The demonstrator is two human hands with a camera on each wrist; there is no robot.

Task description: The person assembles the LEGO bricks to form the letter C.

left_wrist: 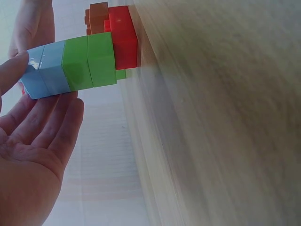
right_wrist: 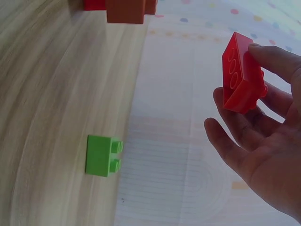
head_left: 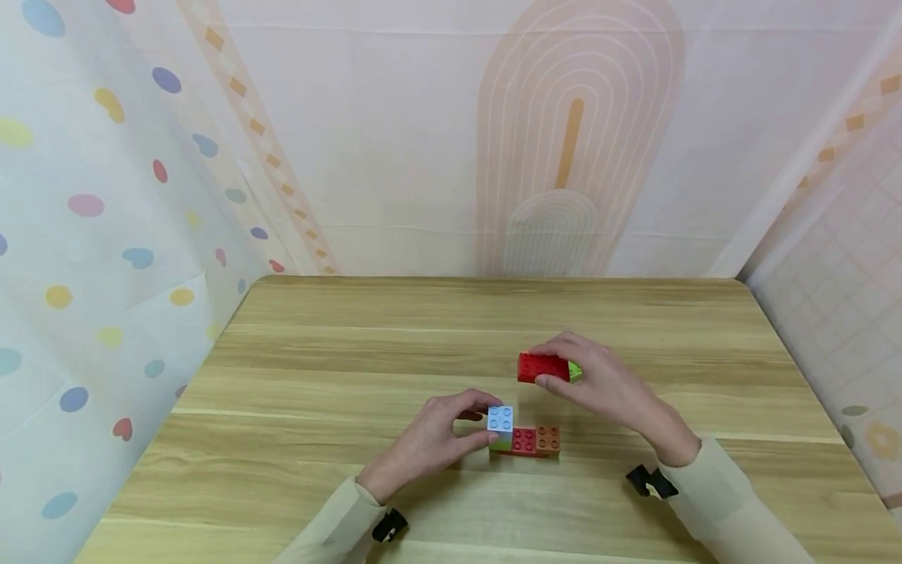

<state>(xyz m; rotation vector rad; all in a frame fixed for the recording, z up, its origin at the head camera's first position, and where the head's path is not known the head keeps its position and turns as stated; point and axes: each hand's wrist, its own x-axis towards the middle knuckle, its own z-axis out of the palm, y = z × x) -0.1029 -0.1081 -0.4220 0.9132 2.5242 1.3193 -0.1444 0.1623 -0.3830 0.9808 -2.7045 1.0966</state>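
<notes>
My left hand [head_left: 440, 439] pinches the light blue bricks [left_wrist: 52, 68] at the top of a stack, thumb on one side and fingers on the other. Under them are green bricks [left_wrist: 89, 61], seated on a long red base brick [left_wrist: 124, 40] at the table. Beside that column, a lower red brick [head_left: 524, 441] and a brown-orange brick [head_left: 548, 439] show their studs. My right hand [head_left: 599, 376] holds a separate red brick [right_wrist: 243, 73] in the air, beyond the stack, between thumb and fingers. Its hollow underside shows in the right wrist view.
A loose green brick [right_wrist: 98, 155] stands on the wooden table [head_left: 317, 376], partly hidden behind the right hand in the head view. Patterned curtains [head_left: 395, 141] hang at the table's back and sides. Dark clips [head_left: 390, 525] sit at the sleeve cuffs.
</notes>
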